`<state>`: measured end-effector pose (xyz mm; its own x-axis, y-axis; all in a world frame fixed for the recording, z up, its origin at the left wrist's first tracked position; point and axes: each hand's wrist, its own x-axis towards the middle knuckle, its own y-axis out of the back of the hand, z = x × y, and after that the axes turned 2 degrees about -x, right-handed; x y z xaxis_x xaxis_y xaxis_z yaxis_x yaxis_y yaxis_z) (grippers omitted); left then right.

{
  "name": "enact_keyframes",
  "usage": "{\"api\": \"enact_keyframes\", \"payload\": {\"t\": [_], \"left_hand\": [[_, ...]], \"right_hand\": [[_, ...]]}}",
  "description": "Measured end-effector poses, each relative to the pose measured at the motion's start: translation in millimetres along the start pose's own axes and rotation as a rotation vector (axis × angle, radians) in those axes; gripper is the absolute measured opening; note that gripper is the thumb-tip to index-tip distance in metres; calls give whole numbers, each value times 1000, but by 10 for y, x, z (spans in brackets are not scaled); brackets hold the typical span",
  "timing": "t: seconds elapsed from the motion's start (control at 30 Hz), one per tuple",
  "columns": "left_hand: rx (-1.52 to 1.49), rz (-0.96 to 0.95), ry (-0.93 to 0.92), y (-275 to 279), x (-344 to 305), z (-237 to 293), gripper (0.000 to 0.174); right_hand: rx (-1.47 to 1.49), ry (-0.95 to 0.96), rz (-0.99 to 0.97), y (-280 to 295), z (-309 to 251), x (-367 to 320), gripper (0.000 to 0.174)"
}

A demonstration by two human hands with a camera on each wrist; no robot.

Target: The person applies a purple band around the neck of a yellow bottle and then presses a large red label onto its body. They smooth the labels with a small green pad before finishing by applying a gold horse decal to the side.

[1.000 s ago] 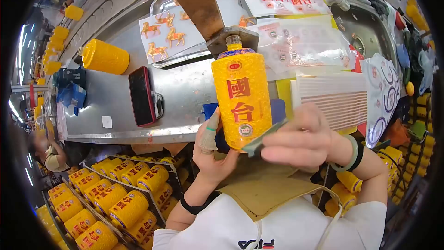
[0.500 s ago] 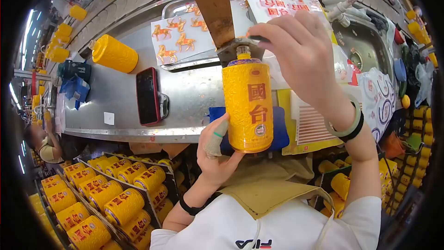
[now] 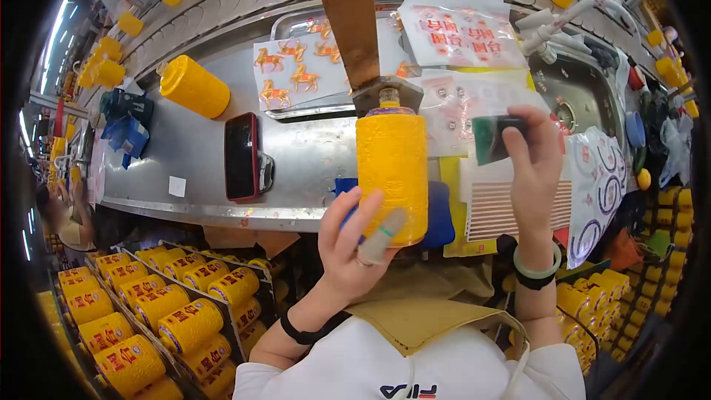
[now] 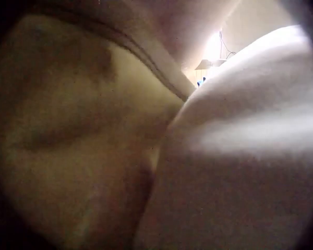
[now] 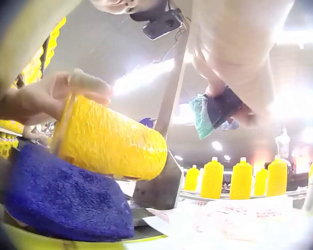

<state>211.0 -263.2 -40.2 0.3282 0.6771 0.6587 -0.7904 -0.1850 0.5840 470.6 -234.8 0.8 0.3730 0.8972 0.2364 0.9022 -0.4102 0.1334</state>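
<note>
In the head view a yellow textured bottle [image 3: 392, 170] lies with its neck against a metal bracket [image 3: 366, 92] at the end of a wooden bar. My left hand [image 3: 352, 252] holds its base end, the fingers spread over the lower side; one digit wears a pale cover with a teal band. The bottle's red characters are turned out of sight. Off to the right, my right hand [image 3: 537, 170] pinches a small flat green-and-black scraper [image 3: 490, 139] between thumb and fingers, apart from the bottle. A blue towelled pad [image 5: 68, 195] lies under the bottle. The left wrist view shows only cloth.
Sheets of red character stickers [image 3: 463, 33] and a sheet of golden horse stickers [image 3: 296, 74] lie on the steel table. Left of the bottle are a phone [image 3: 241, 155] and another yellow bottle [image 3: 195, 87]. Crates of labelled bottles [image 3: 189, 322] stand below; a sink [image 3: 578, 96] is at the right.
The bottle has turned, so its red characters no longer face up. The right hand went from the bottle's lower end up near its neck, then out to the right with the scraper.
</note>
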Motion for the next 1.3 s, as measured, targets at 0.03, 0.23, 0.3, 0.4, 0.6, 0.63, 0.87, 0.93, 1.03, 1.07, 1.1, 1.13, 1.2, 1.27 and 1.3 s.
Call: {"api": "enact_keyframes", "payload": {"t": [0.03, 0.23, 0.3, 0.4, 0.6, 0.63, 0.87, 0.93, 1.03, 1.07, 1.1, 1.13, 1.2, 1.27, 1.3], "left_hand": [[-28, -20, 82, -29, -36, -38, 74], [-452, -167, 527, -106, -45, -70, 109], [-439, -145, 501, -125, -85, -82, 109], [-449, -139, 473, -117, -54, -85, 110], [-393, -169, 447, -129, 2, -79, 116], [-365, -184, 442, -126, 9, -71, 119], [-575, -332, 492, 328, 271, -396, 102], [-441, -361, 516, 438, 460, -615, 75], [-150, -304, 502, 337, 726, -992, 64], [-55, -319, 480, 269, 768, -1163, 58], [38, -337, 456, 177, 796, -1362, 52], [31, -320, 382, 17, 777, -1630, 44], [146, -371, 379, -139, 921, -1656, 44], [287, -400, 294, -277, 924, -1705, 51], [427, -424, 208, -323, 918, -1736, 59]], "right_hand": [[69, -64, -9, 9, 34, -54, 22], [189, -274, -189, 50, 182, -341, 27], [29, -264, -240, 47, 73, -407, 32], [-196, -193, -334, 215, 186, -372, 28], [-555, 19, -409, 650, 270, 4, 13], [-596, 28, -387, 679, 250, 93, 13], [-573, 119, -434, 273, -70, 326, 15], [-519, 85, -439, 171, -49, 255, 15], [-487, 70, -460, 66, -8, 75, 15], [-469, 19, -459, 43, -9, 16, 16], [-460, 28, -465, 32, 9, -29, 16], [-456, 33, -473, 25, 6, -79, 16], [-467, -27, -447, 27, 0, -180, 16], [-460, -16, -429, 21, -8, -259, 15], [-451, -17, -425, 23, -23, -300, 16]]}}
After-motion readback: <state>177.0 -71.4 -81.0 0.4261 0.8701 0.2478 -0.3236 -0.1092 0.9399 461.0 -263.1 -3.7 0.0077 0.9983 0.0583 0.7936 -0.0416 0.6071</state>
